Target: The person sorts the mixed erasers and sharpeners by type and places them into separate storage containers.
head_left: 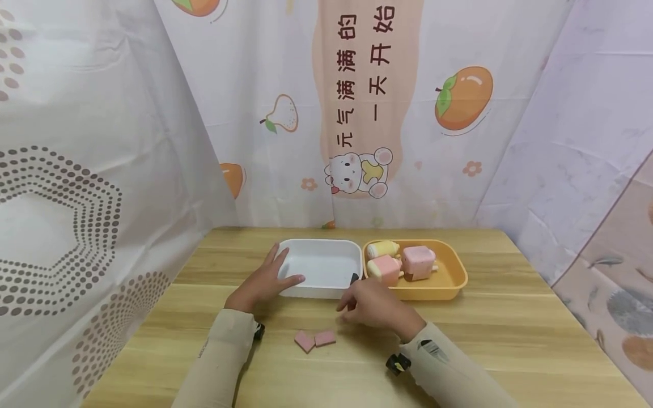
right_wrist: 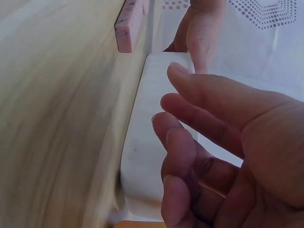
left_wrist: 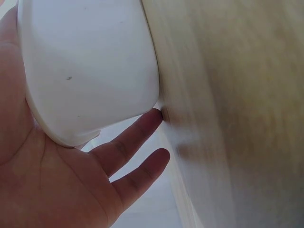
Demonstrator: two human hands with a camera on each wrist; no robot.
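Observation:
My left hand (head_left: 261, 286) lies against the left end of a white tray (head_left: 321, 291), its thumb over the near rim and its fingers stretched along the far left corner. In the left wrist view, the tray's corner (left_wrist: 95, 71) sits against the palm, with two fingers extended beneath. My right hand (head_left: 374, 306) hovers just in front of the tray's right near corner; the right wrist view shows its fingers loosely bent with nothing between them. Two small flat pink blocks (head_left: 325, 338) lie on the table before the trays, nearly touching.
An orange tray (head_left: 449, 291) adjoins the white one on the right. Inside it are a yellow bottle-shaped item (head_left: 382, 249) and two chunky pink ones (head_left: 418, 262). A small black piece (head_left: 354, 278) shows at the white tray's right near corner. Curtains (head_left: 285, 181) hang behind the table.

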